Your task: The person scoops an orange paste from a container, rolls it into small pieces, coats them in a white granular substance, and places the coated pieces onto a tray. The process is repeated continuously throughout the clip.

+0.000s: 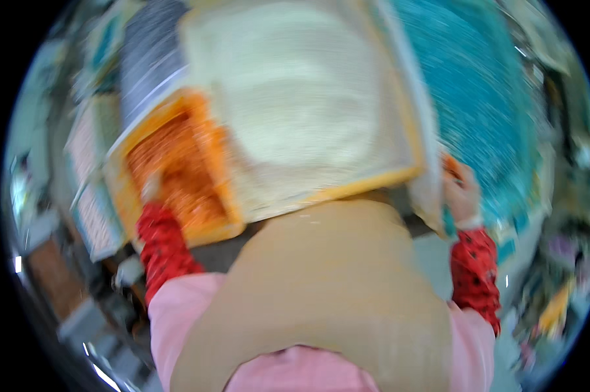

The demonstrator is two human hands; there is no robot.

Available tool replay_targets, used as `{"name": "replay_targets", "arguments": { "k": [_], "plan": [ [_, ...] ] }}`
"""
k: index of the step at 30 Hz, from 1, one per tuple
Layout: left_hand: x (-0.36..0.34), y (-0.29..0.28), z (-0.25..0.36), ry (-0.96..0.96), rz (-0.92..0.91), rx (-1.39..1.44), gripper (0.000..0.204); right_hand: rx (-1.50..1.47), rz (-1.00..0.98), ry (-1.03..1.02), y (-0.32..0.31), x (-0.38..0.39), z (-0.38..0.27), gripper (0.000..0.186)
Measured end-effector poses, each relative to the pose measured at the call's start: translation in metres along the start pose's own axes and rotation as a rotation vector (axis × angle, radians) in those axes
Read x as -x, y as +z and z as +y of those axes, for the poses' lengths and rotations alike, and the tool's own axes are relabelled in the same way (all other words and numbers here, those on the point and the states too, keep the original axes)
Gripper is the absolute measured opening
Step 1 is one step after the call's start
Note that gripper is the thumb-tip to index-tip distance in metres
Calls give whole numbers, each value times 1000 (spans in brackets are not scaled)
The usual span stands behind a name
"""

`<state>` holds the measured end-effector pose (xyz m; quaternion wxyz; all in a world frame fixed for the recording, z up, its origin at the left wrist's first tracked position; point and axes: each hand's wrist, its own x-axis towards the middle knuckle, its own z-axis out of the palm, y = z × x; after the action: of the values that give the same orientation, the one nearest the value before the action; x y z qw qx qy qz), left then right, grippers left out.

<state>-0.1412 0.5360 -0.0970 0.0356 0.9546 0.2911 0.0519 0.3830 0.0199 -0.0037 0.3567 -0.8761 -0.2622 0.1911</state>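
Observation:
The picture is smeared by motion. My left hand [152, 188], in a red dotted sleeve, reaches into an orange-rimmed tray [213, 140] of wet orange material [190, 189]; its fingers are too blurred to read. Beside that tray lies a large pale cream sheet or screen [295, 85] with a yellowish border. At its right, my right hand [459, 189] has bent fingers round something orange [450, 164], too blurred to name, next to a pale upright edge [424, 130] and a turquoise area [471, 78].
A dark grey panel [151, 52] stands behind the orange tray. Pale pink racks or trays [89, 157] are at the left. Assorted blurred items, including something yellow [556, 307], line the right. My tan apron fills the lower middle.

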Motion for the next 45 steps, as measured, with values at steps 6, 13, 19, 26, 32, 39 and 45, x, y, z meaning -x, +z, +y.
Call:
{"name": "replay_targets", "arguments": {
  "k": [6, 13, 19, 26, 32, 39, 45],
  "plan": [
    [-78, -87, 52, -679, -73, 773, 23, -295, 70, -99, 17, -9, -80, 27],
    [-116, -186, 181, -423, -89, 1202, 16, -419, -196, -113, 63, -44, -99, 29],
    [-154, -139, 242, -260, -383, 1034, 17, -621, -457, 77, 159, -139, -52, 30],
    [-150, -64, 223, -310, 107, 667, 17, 406, -404, -638, 247, -76, -152, 39],
    [-100, -82, 163, -516, 170, 570, 19, 752, -510, -533, 216, -71, -171, 49],
    [-71, -24, 109, -476, 265, 357, 33, -1085, -785, 478, 213, -103, -165, 40],
    [-10, 22, 66, -828, 99, 0, 56, -1324, -215, 320, 70, -135, -136, 35]
  ]
}}
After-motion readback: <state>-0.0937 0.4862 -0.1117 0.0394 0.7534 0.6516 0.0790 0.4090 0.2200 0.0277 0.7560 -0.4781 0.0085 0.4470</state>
